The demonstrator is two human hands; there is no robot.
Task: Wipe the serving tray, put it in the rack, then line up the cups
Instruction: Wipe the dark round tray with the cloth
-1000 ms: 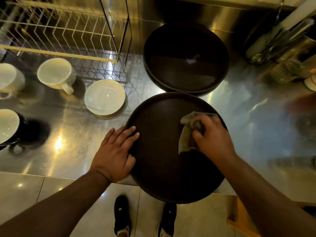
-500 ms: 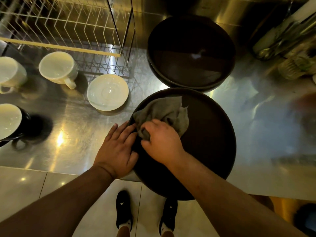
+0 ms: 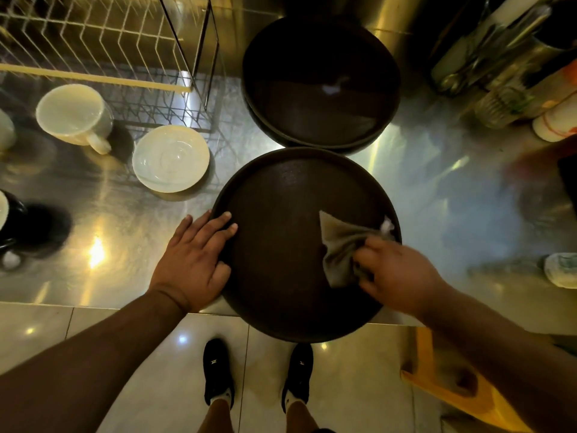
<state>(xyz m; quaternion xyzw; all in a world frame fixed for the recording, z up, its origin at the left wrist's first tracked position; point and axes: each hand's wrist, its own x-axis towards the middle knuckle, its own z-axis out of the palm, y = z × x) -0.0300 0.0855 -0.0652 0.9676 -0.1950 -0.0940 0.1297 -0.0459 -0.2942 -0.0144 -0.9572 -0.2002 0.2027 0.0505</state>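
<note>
Café or restaurant kitchen: stainless steel worktop, wire dish rack, stacked round trays, cups, saucer.

Shiny steel counter under warm yellow light, steel back wall, glossy pale floor tiles below.

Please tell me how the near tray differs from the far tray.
The near tray juts over the counter's front edge; the far tray lies wholly on the counter. The left hand rests flat on the near tray's rim and the right hand grips a cloth on it; the far tray is untouched. The far tray seems to sit on another tray; the near tray lies alone. Both are round, dark brown and rimmed.
</note>
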